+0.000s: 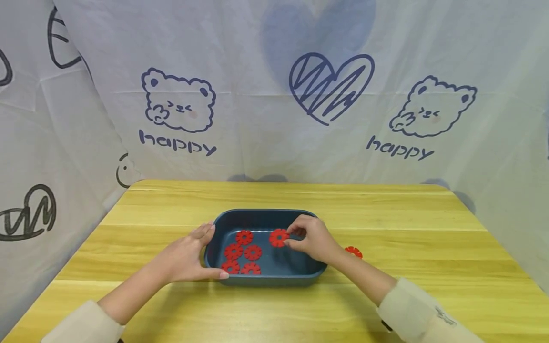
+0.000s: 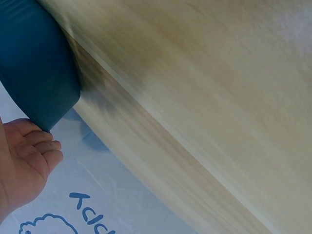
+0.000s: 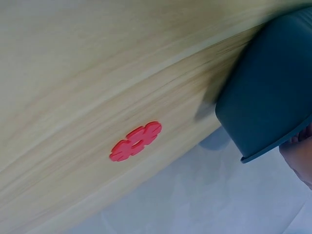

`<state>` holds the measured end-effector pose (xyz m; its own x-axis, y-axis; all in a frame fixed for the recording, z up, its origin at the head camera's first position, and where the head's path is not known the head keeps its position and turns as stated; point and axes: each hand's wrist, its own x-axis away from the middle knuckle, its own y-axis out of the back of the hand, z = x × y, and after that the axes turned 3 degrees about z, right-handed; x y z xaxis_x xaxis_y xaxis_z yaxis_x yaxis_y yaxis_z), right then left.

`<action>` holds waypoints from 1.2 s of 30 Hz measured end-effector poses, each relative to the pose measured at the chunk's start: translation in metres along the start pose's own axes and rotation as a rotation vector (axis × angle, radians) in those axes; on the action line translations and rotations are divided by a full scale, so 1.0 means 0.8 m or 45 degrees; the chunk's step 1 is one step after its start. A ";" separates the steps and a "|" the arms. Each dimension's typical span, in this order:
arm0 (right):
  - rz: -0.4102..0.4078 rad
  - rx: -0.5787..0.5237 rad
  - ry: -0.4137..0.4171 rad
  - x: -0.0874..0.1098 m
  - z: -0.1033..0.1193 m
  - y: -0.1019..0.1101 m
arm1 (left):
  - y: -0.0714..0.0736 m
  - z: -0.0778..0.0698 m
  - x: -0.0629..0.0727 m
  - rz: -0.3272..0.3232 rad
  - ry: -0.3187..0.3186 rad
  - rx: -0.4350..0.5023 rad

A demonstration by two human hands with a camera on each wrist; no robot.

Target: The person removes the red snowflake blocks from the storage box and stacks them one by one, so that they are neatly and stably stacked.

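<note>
A dark blue plastic bin (image 1: 283,275) stands on the table, with several red notched plastic discs (image 1: 252,252) lying on the left part of its floor. My left hand (image 1: 187,257) holds the bin's left end, thumb along the front rim and fingers at the far left rim. In the left wrist view, that hand's fingertips curl at the rim. Over the bin's right half, my right hand (image 1: 315,238) pinches a red notched disc (image 1: 279,237) between thumb and fingers. The right wrist view shows only part of this hand; the bin wall hides the pinched disc there.
Another red notched disc (image 3: 135,141) lies flat on the table to the right of the bin, partly behind my right forearm in the head view. The wooden table (image 1: 171,200) ends at a white printed cloth (image 1: 253,119) at the back.
</note>
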<state>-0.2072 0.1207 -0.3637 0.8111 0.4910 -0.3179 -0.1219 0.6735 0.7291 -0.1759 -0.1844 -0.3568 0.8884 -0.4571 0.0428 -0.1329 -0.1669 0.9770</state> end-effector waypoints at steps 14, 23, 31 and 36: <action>-0.100 0.000 -0.005 0.015 -0.016 0.014 | 0.000 0.001 0.002 -0.008 0.000 0.000; -0.218 0.053 0.024 0.028 -0.023 0.024 | -0.001 0.001 0.000 -0.017 -0.020 0.006; -0.337 0.082 0.047 0.038 -0.028 0.028 | -0.001 0.001 0.001 -0.018 -0.018 0.008; -0.422 0.112 0.103 0.046 -0.034 0.028 | -0.001 0.002 0.001 -0.017 -0.016 0.006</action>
<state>-0.1960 0.1692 -0.3754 0.7499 0.2984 -0.5904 0.1929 0.7550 0.6267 -0.1757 -0.1858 -0.3582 0.8844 -0.4659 0.0272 -0.1235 -0.1774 0.9764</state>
